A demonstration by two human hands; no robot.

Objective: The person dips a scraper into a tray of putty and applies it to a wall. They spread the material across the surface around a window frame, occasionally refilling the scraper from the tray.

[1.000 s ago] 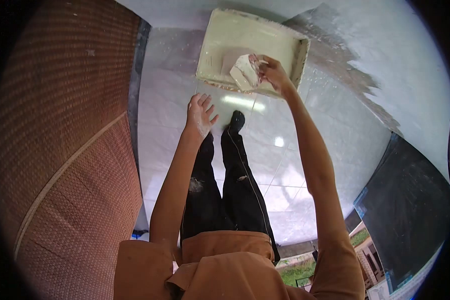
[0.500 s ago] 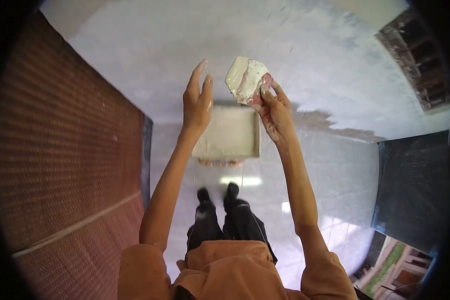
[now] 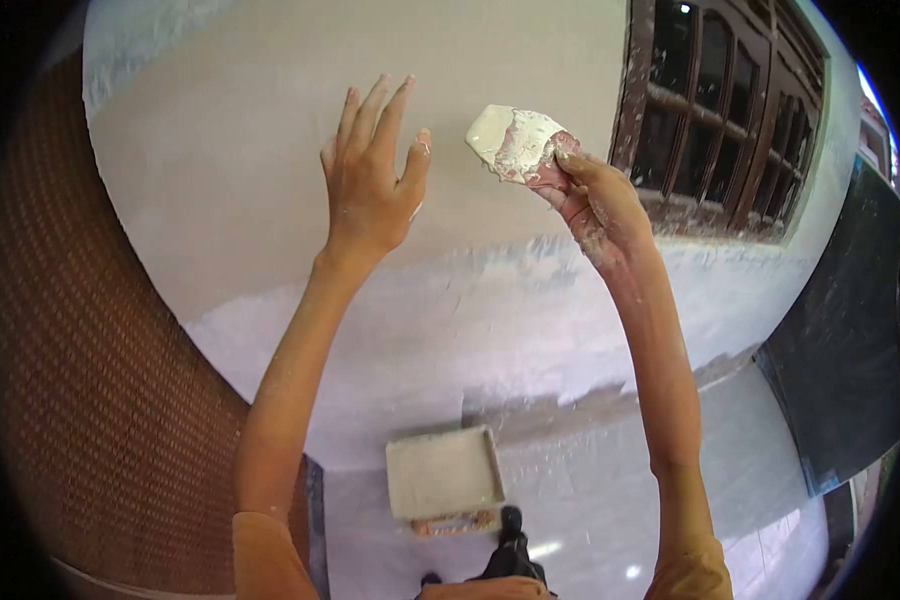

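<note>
My right hand (image 3: 610, 205) grips a flat scraper (image 3: 520, 143) by its reddish end, at the upper centre. Wet cream-white paste covers the scraper's broad end and middle. My left hand (image 3: 370, 185) is raised in front of the wall, fingers spread, holding nothing; white smears mark its thumb. Whether it touches the wall I cannot tell. Between and behind both hands stretches the plastered wall (image 3: 470, 50), beige above and whitish lower down. White smears also show on my right wrist.
A pale rectangular tray (image 3: 445, 475) stands low by the wall's foot, near my feet. Brown woven matting (image 3: 110, 350) covers the left side. At the upper right is a dark wooden window (image 3: 710, 110), with a black panel (image 3: 845, 330) beyond it.
My view has tilted up, so the window shows more fully and the tray sits lower. My left hand's fingers have spread wider. The scraper remains in my right hand.
</note>
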